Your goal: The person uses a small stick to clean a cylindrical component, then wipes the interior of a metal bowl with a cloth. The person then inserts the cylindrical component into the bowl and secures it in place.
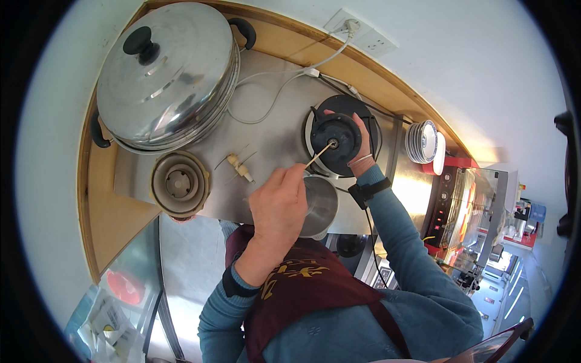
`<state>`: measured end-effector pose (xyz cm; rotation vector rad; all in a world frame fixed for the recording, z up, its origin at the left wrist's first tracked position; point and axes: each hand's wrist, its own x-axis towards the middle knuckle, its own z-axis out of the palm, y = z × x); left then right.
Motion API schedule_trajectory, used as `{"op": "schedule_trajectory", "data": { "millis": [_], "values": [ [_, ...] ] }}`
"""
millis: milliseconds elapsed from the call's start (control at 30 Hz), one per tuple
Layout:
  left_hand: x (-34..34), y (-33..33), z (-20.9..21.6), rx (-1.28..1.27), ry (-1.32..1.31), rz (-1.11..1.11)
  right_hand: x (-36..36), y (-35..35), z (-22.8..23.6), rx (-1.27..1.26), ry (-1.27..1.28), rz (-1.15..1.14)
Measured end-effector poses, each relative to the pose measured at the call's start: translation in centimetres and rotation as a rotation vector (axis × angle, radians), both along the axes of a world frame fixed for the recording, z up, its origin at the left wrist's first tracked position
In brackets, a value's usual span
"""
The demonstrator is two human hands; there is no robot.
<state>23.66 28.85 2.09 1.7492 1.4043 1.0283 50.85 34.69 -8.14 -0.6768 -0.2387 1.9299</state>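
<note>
One thin stick, pinched by the left fingers, slants away rightward to the black disc the right fingers clasp.

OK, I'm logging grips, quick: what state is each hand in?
Left hand: closed, holding a thin stick.
Right hand: holding a dark round part.

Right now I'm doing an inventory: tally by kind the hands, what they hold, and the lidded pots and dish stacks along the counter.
Hands: 2 (left hand, right hand)
Stick: 1
Black part: 1
Lidded pot: 1
Dish stack: 1
Total: 6
</note>
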Motion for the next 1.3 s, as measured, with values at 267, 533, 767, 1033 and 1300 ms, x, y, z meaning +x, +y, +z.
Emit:
{"op": "schedule_trajectory", "data": {
  "millis": [267, 533, 767, 1033, 1300],
  "values": [
    [-0.4, 0.2, 0.6, -0.025, 0.143, -0.069, 0.2, -0.5, 0.2, -0.019, -0.108, 0.005],
    [-1.1, 0.2, 0.4, -0.094, -0.091, -0.073, -1.5, -1.0, 1.6, -0.134, -0.113, -0.061],
    [-0.7, -0.5, 0.4, -0.091, -0.04, -0.026, -2.1, -1.3, 1.6, -0.135, -0.087, -0.045],
    [-2.1, -1.4, -1.0, -0.224, -0.251, -0.017, -1.6, -1.4, 0.6, -0.097, -0.114, -0.065],
    [-10.9, -6.7, -6.2, -0.5, -0.266, 0.34, -2.6, 0.5, 1.6, 0.022, -1.053, -0.269]
  ]
}}
